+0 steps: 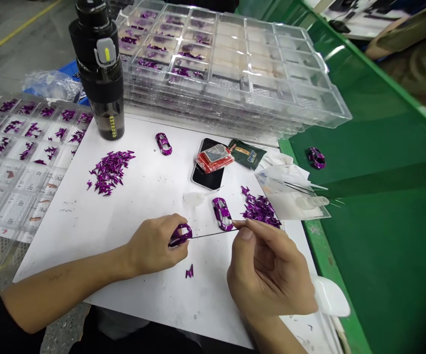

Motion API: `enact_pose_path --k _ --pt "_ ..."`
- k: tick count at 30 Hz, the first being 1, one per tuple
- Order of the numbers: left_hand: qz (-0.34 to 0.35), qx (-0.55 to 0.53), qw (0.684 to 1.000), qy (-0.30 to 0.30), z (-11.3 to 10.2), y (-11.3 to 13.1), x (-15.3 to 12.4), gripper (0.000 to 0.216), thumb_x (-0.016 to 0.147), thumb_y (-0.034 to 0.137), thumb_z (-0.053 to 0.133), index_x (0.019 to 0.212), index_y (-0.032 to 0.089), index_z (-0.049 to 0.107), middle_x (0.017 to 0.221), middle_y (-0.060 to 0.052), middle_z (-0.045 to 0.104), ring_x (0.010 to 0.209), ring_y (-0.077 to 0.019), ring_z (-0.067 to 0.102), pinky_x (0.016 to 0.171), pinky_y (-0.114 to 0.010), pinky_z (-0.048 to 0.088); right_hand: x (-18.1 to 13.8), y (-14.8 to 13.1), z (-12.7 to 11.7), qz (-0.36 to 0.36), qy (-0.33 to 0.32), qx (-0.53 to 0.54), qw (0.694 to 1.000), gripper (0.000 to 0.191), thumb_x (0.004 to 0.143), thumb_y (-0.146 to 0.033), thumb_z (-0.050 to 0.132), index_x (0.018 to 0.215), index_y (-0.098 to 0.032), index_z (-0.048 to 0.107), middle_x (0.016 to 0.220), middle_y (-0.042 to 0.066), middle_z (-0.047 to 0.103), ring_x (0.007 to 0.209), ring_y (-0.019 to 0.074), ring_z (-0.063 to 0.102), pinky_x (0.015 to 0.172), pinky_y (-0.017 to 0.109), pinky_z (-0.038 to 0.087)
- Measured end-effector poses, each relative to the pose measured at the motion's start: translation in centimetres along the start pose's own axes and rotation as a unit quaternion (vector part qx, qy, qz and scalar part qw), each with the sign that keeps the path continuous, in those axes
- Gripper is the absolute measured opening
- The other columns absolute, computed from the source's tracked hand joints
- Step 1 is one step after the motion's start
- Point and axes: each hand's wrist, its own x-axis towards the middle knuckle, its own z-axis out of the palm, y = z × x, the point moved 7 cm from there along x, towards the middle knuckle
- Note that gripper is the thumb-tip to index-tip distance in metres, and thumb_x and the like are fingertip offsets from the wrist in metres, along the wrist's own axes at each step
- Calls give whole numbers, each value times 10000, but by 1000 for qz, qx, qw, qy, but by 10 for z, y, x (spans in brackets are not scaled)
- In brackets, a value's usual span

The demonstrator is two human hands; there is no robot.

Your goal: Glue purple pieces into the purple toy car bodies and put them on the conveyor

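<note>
My left hand (154, 248) is closed around a shiny purple toy car body (182, 236), just above the white work surface. Between the fingertips of my right hand (271, 273) is a thin dark rod (211, 234), whose far end reaches the car body; I cannot make out its tip. Right behind the rod lies a second purple car body (222, 214). A small jagged purple piece (189, 271) lies in front of my hands. Heaps of similar pieces sit at the left (111, 172) and beside my right hand (260, 210).
A black bottle (105, 98) stands back left, near stacked clear compartment trays (231, 98). Behind my hands lie a phone (207, 177), a red packet (214, 158) and another car body (163, 143). One more car (316, 158) rests on the green surface. A white scoop-like piece (330, 297) lies right.
</note>
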Motion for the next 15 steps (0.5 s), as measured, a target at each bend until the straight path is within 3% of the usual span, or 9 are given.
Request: enact_pose_path --k 7,9,12,15 --pt "0 2 1000 -7 0 1 0 201 811 167 621 1010 185 611 754 16 645 563 -116 527 564 -258 467 -5 4 5 52 -12 4 999 403 812 -17 705 1158 -222 715 933 34 743 773 174 716 614 301 588" --pt "7 4 1000 -6 0 1 -1 206 816 169 618 1021 185 614 747 15 639 574 -122 536 568 -261 477 2 2 0 65 18 3 998 355 823 -44 705 1135 -212 729 922 40 747 757 181 721 607 312 589" --pt "27 -5 1000 8 -1 2 -2 227 824 168 614 1049 192 628 816 -10 646 641 -140 585 606 -272 521 25 3 -28 41 156 -48 986 246 827 -95 715 1047 -189 771 828 47 745 675 193 717 546 311 565" --pt "40 -43 998 32 -6 4 -3 269 825 194 645 1093 196 650 993 -63 613 725 -147 619 642 -285 563 51 18 -68 -50 311 -155 936 192 763 -106 761 940 -168 797 731 49 729 589 202 703 484 293 518"
